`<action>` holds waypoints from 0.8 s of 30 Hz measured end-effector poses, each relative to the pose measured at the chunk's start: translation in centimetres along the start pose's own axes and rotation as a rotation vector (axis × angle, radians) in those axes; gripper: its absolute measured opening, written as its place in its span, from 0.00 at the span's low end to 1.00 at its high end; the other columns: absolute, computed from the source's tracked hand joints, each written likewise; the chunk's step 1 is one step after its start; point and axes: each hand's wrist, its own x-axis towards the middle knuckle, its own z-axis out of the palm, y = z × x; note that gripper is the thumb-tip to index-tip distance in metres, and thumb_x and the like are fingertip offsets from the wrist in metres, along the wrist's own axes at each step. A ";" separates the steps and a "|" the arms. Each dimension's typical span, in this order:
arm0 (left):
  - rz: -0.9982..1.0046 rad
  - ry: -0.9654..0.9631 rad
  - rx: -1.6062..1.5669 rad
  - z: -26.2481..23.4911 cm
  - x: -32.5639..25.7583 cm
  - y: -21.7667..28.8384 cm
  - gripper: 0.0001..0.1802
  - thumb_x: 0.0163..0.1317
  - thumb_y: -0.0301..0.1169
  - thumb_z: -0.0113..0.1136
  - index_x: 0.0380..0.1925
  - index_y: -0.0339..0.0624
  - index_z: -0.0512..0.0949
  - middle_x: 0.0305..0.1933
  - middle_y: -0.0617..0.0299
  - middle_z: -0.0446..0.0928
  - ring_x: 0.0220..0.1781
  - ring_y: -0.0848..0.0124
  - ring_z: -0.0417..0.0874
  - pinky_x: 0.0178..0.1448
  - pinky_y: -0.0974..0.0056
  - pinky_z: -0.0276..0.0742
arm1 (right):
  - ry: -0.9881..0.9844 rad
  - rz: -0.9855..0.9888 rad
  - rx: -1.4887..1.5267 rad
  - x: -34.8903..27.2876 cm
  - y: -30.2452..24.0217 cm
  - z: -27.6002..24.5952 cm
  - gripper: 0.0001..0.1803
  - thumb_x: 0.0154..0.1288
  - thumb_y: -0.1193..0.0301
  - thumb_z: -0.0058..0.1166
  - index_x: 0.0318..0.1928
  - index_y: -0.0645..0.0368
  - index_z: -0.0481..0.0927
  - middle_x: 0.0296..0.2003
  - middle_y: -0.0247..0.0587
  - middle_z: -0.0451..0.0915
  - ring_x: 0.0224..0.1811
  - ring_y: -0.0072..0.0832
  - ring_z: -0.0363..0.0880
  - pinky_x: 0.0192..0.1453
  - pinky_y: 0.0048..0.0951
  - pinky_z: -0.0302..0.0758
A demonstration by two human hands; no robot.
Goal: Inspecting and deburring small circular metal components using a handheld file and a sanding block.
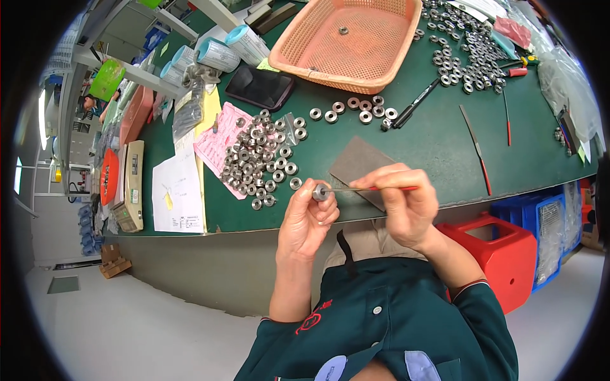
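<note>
While I sit at the edge of the green work table (445, 146), my left hand (306, 219) holds 1 small metal ring (320, 192) between the thumb and the fingertips, closed around it, just in front of the table edge. My right hand (400, 203) is closed in a pinch on a thin needle file (368, 188) with a red handle, and the metal tip of the file goes into the hole of the ring. Both hands are close together, above my lap and the near edge of the table.

Under my right hand lies a grey sheet of abrasive paper (356, 166) on the table. To the left of my left hand there is a heap of the same metal rings (257, 162), partly lying on a pink paper (216, 143). A short row of more rings (356, 109) lies further away, near a black pen (416, 103). Behind them stands an orange plastic basket (305, 44) with 1 ring inside, and at the far right of the table a big pile of rings (467, 47) is spread out. A dark phone (260, 87) lies beside the basket. On the right part of the table I see 2 more files with red handles (483, 166), well apart from my hands. A red plastic stool (499, 251) stands beside my right elbow, under the table edge.
</note>
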 end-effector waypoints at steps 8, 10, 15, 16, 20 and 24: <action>-0.001 -0.021 -0.048 -0.5 -0.2 0.2 0.13 0.68 0.36 0.51 0.35 0.36 0.75 0.22 0.64 0.66 0.21 0.78 0.60 0.25 0.72 0.57 | 0.163 0.039 0.127 0.2 0.0 0.0 0.04 0.63 0.82 0.50 0.38 0.64 0.71 0.33 0.48 0.82 0.32 0.33 0.82 0.34 0.27 0.78; -0.014 -0.014 0.023 0.3 0.2 -0.3 0.13 0.68 0.36 0.51 0.35 0.36 0.75 0.21 0.64 0.66 0.21 0.78 0.60 0.25 0.72 0.57 | 0.086 -0.057 -0.031 0.1 0.2 0.3 0.04 0.63 0.83 0.49 0.38 0.64 0.72 0.34 0.47 0.83 0.32 0.30 0.82 0.34 0.26 0.78; 0.002 -0.056 -0.083 -1.1 -0.6 0.7 0.15 0.68 0.38 0.50 0.35 0.35 0.74 0.22 0.65 0.63 0.22 0.77 0.59 0.26 0.72 0.57 | 0.219 -0.116 -0.111 1.4 -1.0 -3.0 0.03 0.71 0.78 0.37 0.41 0.64 0.65 0.32 0.52 0.78 0.32 0.33 0.80 0.39 0.29 0.79; 0.007 -0.054 -0.082 -1.1 -0.8 0.8 0.15 0.68 0.38 0.50 0.35 0.35 0.74 0.22 0.65 0.63 0.22 0.77 0.59 0.26 0.72 0.57 | 0.314 -0.091 -0.017 1.8 -1.7 -3.7 0.05 0.73 0.76 0.34 0.41 0.65 0.63 0.33 0.53 0.77 0.32 0.34 0.79 0.40 0.34 0.81; 0.002 -0.028 -0.101 -0.9 -0.8 0.6 0.15 0.69 0.38 0.47 0.39 0.34 0.71 0.25 0.63 0.63 0.25 0.76 0.62 0.28 0.72 0.59 | 0.313 -0.110 0.042 0.8 -1.8 -4.0 0.05 0.73 0.76 0.34 0.41 0.66 0.63 0.33 0.54 0.76 0.32 0.36 0.79 0.40 0.39 0.82; -0.014 0.016 -0.102 -0.8 -0.6 0.4 0.16 0.71 0.39 0.46 0.39 0.35 0.71 0.26 0.63 0.65 0.26 0.76 0.64 0.29 0.72 0.61 | 0.321 -0.058 0.029 0.4 -1.9 -3.8 0.04 0.72 0.77 0.35 0.41 0.66 0.64 0.34 0.55 0.76 0.33 0.36 0.80 0.41 0.37 0.82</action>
